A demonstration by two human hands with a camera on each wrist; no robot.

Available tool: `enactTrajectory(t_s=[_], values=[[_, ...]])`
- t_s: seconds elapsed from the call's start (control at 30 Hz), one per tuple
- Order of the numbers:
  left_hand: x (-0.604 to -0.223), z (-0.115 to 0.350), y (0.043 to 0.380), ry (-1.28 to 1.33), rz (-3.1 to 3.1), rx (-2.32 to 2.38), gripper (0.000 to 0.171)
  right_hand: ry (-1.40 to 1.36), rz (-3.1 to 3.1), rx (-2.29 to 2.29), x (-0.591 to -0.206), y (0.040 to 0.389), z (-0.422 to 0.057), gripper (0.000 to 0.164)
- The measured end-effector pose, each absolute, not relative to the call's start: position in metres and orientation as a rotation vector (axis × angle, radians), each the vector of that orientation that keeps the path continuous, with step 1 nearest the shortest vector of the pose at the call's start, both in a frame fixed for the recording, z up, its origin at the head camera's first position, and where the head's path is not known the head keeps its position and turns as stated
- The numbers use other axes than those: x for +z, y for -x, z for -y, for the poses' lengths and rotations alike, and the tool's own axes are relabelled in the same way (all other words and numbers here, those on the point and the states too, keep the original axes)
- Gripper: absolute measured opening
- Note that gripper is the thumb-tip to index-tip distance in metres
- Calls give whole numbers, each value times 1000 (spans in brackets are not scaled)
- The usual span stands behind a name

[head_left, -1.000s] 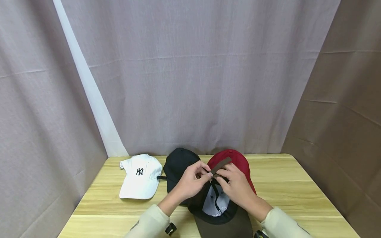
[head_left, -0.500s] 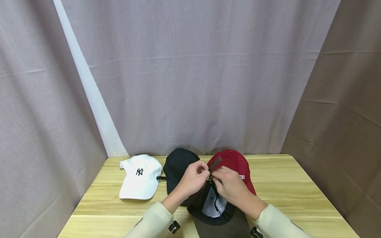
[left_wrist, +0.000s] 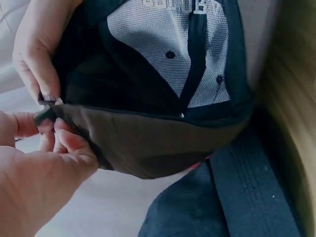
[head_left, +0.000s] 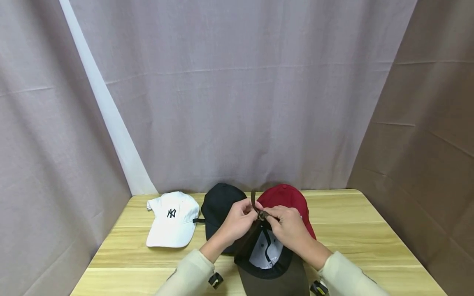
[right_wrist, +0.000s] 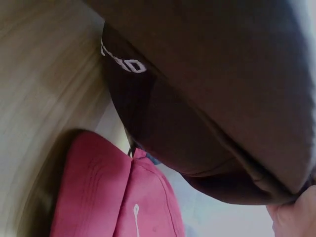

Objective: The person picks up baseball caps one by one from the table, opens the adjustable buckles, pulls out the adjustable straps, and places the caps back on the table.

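Note:
A dark brown cap [head_left: 275, 279] is held with its hollow side towards me and its brim pointing down to the table's near edge. At its back band, the left hand [head_left: 237, 222] pinches the brown strap [head_left: 253, 200], whose free end sticks up. Close beside it, the right hand [head_left: 292, 226] pinches the band at the small buckle [head_left: 262, 214]. In the left wrist view, the fingers of both hands meet at one corner of the brown cap [left_wrist: 158, 143]. The right wrist view has the cap's outer side [right_wrist: 197, 89] filling most of it, with only part of the right hand [right_wrist: 296, 217] showing.
A white cap [head_left: 174, 224] lies at the left of the wooden table [head_left: 122, 259]. Behind the hands are a black cap [head_left: 222, 201] and a red cap [head_left: 286, 197], both partly covered. Grey curtains [head_left: 237, 102] hang behind the table.
The strap's free end has swung from leaning right to standing up by the left hand. Slightly leftward, the right hand has shifted in to the buckle. The head view has turned a little.

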State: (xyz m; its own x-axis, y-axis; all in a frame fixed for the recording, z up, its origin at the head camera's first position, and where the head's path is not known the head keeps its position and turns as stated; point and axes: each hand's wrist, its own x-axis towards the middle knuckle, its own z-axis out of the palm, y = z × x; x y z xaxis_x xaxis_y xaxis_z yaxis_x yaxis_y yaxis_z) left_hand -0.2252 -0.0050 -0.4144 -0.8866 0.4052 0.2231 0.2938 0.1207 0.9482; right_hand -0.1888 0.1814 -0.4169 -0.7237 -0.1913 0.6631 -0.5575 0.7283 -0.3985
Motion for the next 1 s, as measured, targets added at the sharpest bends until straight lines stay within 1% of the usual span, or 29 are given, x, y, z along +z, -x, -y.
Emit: enactTrajectory(t_s=[0.2,0.4,0.57,0.77,0.93,1.0], values=[[-416,11,227,-787,-2182,1926,27,-393,2428,1034,-411,187,-180,22],[-418,16,227,-766,-2237,1901,29,-359,2459,1082,-410,185,-180,22],[-418,19,228,-749,-2237,1904,28,-479,2462,926,-410,187,-183,24],[-415,21,228,-758,-2220,1917,26,-692,2397,530,-410,191,-189,38],[-412,20,227,-740,-2252,1911,27,-878,2212,291,-408,196,-196,38],[-411,20,226,-724,-2266,1910,27,-948,2155,231,-408,198,-198,34]])
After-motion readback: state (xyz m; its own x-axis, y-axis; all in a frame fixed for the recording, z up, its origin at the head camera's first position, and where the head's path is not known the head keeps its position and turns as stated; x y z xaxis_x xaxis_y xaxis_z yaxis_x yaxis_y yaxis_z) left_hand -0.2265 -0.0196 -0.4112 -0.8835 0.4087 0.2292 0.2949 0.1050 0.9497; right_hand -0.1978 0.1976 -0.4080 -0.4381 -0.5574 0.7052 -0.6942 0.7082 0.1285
